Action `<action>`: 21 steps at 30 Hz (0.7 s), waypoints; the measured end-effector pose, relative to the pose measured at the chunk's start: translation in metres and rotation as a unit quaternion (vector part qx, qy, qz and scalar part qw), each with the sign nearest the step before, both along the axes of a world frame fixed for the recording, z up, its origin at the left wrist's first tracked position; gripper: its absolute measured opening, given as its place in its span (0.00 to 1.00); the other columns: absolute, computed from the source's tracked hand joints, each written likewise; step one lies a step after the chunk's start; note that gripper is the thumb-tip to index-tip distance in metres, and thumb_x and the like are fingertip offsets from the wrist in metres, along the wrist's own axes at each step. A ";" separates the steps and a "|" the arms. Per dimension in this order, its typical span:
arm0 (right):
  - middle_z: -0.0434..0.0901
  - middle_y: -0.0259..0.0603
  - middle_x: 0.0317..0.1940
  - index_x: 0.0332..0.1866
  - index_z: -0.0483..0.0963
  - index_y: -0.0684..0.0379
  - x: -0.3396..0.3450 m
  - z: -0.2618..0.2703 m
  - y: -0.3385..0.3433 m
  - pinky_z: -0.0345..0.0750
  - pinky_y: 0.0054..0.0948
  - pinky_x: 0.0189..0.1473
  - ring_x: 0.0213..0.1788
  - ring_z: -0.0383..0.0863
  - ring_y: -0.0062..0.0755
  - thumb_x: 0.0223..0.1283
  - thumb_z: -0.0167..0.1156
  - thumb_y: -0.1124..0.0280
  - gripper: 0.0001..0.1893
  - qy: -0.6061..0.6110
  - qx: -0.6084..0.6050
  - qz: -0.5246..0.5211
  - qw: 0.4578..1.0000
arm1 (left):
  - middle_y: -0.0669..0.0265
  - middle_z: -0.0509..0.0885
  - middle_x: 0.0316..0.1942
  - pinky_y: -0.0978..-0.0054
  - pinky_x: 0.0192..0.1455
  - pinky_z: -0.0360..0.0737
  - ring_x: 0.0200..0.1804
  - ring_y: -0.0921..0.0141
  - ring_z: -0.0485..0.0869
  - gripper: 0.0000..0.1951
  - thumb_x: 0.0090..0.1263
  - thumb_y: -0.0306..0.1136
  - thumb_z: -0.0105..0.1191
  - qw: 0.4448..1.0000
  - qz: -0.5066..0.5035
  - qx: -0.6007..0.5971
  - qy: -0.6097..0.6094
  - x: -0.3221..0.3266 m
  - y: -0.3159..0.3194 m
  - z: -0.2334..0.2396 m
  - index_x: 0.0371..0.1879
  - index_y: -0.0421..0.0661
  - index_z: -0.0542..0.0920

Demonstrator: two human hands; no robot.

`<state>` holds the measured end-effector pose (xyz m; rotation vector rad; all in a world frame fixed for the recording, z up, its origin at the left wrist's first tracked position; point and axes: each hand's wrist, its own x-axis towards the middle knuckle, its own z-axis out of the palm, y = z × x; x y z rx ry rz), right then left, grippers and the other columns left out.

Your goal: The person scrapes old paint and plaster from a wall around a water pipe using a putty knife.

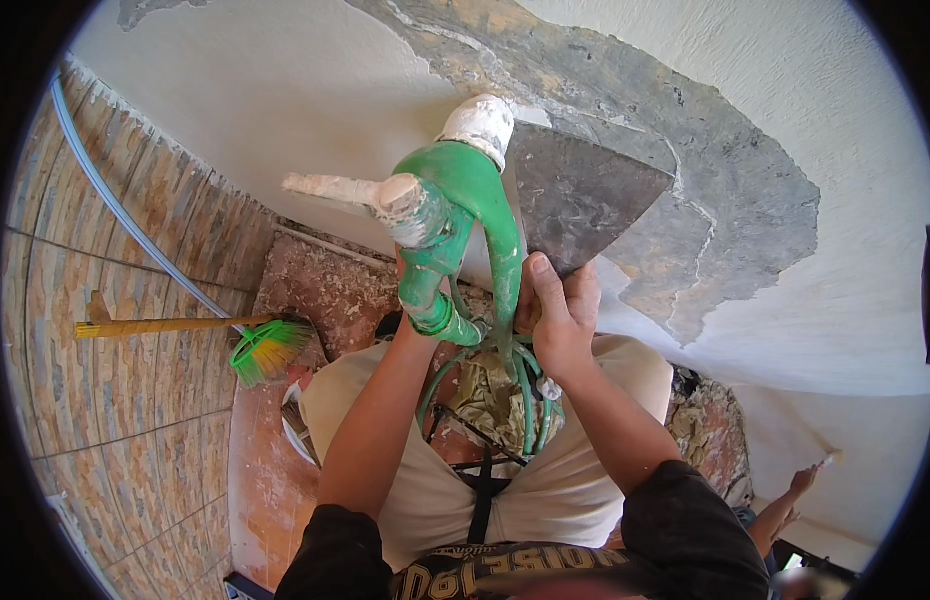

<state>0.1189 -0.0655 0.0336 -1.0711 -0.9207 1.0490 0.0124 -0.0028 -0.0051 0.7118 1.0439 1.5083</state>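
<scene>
My left hand [412,326] is mostly hidden behind a green hand-held tool [442,262] and appears to grip it. White, plaster-like wrapping covers the tool's nose [480,124] and a stubby side projection [330,186]. The nose is close to the wall. In my right hand [561,315] is a wide, dark metal scraper blade [589,199], thumb on its near face. The blade's broad edge points up toward a grey patch of bared render [742,195], crossed by a pale crack. Whether the blade touches the wall, I cannot tell.
Between my knees lie green hoses [526,405] and a crumpled sheet [491,390]. A broom [266,349] leans left by stone-look tiles [120,300] and a pale blue hose [124,210]. Debris litters the floor [307,292]. At lower right, another person's arm [784,502] reaches toward the wall.
</scene>
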 end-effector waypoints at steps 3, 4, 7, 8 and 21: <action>0.66 0.34 0.14 0.37 0.62 0.59 0.002 -0.001 0.001 0.59 0.18 0.13 0.11 0.62 0.19 0.62 0.48 0.66 0.08 0.015 0.006 0.008 1.000 | 0.68 0.74 0.28 0.77 0.33 0.72 0.31 0.74 0.74 0.18 0.71 0.44 0.30 0.999 -0.019 -0.027 -0.025 -0.002 0.001 -0.001 0.36 0.45 0.71; 0.66 0.34 0.14 0.37 0.62 0.59 0.002 -0.001 0.000 0.59 0.18 0.13 0.11 0.62 0.19 0.62 0.48 0.66 0.08 0.015 0.007 0.008 1.000 | 0.68 0.74 0.28 0.77 0.33 0.72 0.31 0.74 0.74 0.18 0.71 0.44 0.30 0.999 -0.020 -0.027 -0.025 -0.002 0.001 -0.002 0.36 0.45 0.71; 0.66 0.34 0.14 0.37 0.61 0.59 0.002 -0.001 0.000 0.58 0.18 0.13 0.11 0.62 0.19 0.62 0.47 0.65 0.08 0.016 -0.004 0.009 1.000 | 0.67 0.74 0.26 0.76 0.31 0.73 0.29 0.73 0.74 0.18 0.71 0.45 0.29 0.999 -0.001 -0.034 -0.012 -0.002 0.001 -0.003 0.34 0.45 0.71; 0.66 0.34 0.14 0.36 0.61 0.59 0.001 -0.001 0.000 0.58 0.18 0.13 0.11 0.62 0.19 0.62 0.47 0.65 0.08 0.017 -0.005 0.010 1.000 | 0.67 0.74 0.27 0.76 0.31 0.73 0.29 0.73 0.75 0.19 0.71 0.45 0.29 0.999 -0.006 -0.032 -0.017 -0.002 0.000 -0.003 0.34 0.45 0.71; 0.65 0.30 0.17 0.41 0.62 0.61 0.002 0.003 -0.002 0.58 0.17 0.18 0.16 0.59 0.14 0.63 0.46 0.71 0.06 0.042 -0.017 0.016 0.999 | 0.67 0.75 0.33 0.77 0.39 0.72 0.36 0.74 0.74 0.18 0.71 0.43 0.30 0.999 0.013 0.008 0.032 -0.005 0.001 -0.010 0.39 0.43 0.71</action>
